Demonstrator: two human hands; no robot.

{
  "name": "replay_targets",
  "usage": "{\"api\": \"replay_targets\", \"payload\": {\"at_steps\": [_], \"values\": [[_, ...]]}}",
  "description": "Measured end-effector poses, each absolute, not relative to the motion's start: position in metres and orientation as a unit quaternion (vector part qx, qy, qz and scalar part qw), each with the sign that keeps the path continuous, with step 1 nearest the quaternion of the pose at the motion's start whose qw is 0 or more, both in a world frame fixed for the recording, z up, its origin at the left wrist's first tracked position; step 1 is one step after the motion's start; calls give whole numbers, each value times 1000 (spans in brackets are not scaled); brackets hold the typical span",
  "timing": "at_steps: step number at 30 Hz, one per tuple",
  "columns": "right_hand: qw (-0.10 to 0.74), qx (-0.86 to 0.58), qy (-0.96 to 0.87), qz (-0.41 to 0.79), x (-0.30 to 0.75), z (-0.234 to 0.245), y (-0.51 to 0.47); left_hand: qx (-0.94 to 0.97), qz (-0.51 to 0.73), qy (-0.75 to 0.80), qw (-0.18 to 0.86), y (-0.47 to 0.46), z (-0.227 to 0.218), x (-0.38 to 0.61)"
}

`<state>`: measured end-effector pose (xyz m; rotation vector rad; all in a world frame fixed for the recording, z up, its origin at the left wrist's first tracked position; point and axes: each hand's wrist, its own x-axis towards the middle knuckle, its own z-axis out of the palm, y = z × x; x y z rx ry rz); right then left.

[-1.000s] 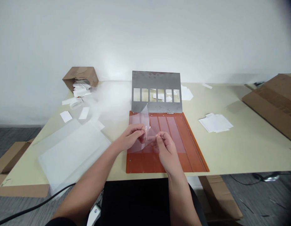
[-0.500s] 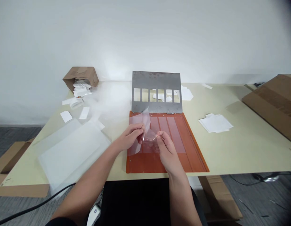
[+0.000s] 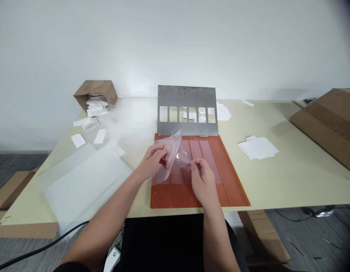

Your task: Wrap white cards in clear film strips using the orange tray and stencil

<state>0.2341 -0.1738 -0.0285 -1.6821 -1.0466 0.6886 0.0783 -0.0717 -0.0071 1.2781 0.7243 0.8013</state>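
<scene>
A clear plastic film (image 3: pixel 171 153) curls up between my hands, above an orange hinged board (image 3: pixel 231 181) with a paler recessed panel of long strips. My left hand (image 3: pixel 154 161) pinches the film's left part, and a raised flap stands up beyond my fingers. My right hand (image 3: pixel 202 177) rests low over the board, its thumb and finger pinched on a thin edge of the film. A perforated steel plate (image 3: pixel 186 96) with a row of rectangular windows stands hinged at the board's far edge.
Large translucent sheets (image 3: pixel 84 185) lie at the table's left. A tipped cardboard box (image 3: pixel 95 90) spills white slips at the back left. A stack of white paper (image 3: pixel 257 147) lies to the right, and a flattened cardboard box (image 3: pixel 328 124) overlaps the right edge.
My left hand has shifted left, drawing the film's flap further from my right hand. The film now spreads wider between my hands.
</scene>
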Motion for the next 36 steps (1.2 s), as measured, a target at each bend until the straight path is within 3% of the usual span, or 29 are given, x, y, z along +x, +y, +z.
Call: {"api": "replay_targets", "payload": {"at_steps": [27,31,36], "values": [[451,-778,-370,232,290,-30,-184,462,467,362,662,-71,6,79],[431,-783,-393,217,295,-29,-189,541,499,310,602,-76,6,81],[426,-792,-390,200,308,-25,-199,712,492,222,449,-104,12,102]]}}
